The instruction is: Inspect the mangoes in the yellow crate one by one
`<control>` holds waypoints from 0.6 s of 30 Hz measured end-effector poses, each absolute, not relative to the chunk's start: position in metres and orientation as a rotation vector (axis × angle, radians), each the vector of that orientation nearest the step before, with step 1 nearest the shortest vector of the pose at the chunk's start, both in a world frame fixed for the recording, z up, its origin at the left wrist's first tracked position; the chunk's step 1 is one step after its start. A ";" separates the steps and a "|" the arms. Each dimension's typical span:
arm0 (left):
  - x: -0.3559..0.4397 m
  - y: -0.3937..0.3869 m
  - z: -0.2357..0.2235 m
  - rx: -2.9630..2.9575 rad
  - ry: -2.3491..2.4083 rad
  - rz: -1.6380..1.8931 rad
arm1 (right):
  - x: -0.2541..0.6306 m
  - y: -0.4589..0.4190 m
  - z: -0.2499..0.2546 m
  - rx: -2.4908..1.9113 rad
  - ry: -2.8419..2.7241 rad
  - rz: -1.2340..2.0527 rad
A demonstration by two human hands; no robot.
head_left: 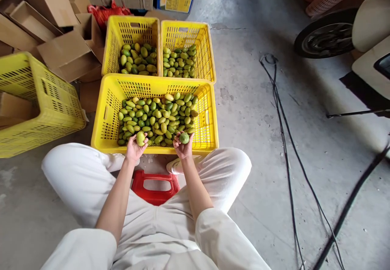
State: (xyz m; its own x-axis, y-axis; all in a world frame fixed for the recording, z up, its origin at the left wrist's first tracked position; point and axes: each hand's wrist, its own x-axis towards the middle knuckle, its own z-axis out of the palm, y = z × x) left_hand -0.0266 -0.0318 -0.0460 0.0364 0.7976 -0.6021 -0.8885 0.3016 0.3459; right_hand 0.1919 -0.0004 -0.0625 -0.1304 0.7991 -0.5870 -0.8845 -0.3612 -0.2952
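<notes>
My left hand [135,147] is closed around a yellow-green mango [140,139], palm up over the near rim of a wide yellow crate [100,140]. To its right, my right hand [183,148] holds a darker green mango [184,138], also palm up at that rim. Inside the wide crate lies a heap of small green and yellowish mangoes [158,117]. Behind it stand two smaller-looking yellow crates, one on the left [106,46] and one on the right [210,55], each with more mangoes in it.
A red plastic stool [155,201] shows between my legs. On the left are a yellow crate [61,107] with cardboard in it and piled cardboard boxes [67,50]. Black cables [283,140] lie on the floor at right, near a wheeled vehicle [371,55].
</notes>
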 end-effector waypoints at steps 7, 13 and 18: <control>-0.024 -0.035 -0.056 -0.062 0.837 1.372 | 0.193 0.001 -0.057 -0.757 0.197 1.764; -0.023 -0.035 -0.059 -0.104 0.853 1.372 | 0.192 0.001 -0.059 -0.754 0.186 1.796; -0.024 -0.033 -0.049 -0.105 0.758 1.370 | 0.193 0.000 -0.059 -0.769 0.190 1.740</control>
State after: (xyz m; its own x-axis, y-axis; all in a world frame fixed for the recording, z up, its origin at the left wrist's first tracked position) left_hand -0.0241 -0.0327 -0.0485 0.0062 0.8407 -0.5414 -0.9055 0.2345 0.3537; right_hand 0.1932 0.0004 -0.0588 -0.1188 0.8044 -0.5820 -0.9111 -0.3213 -0.2581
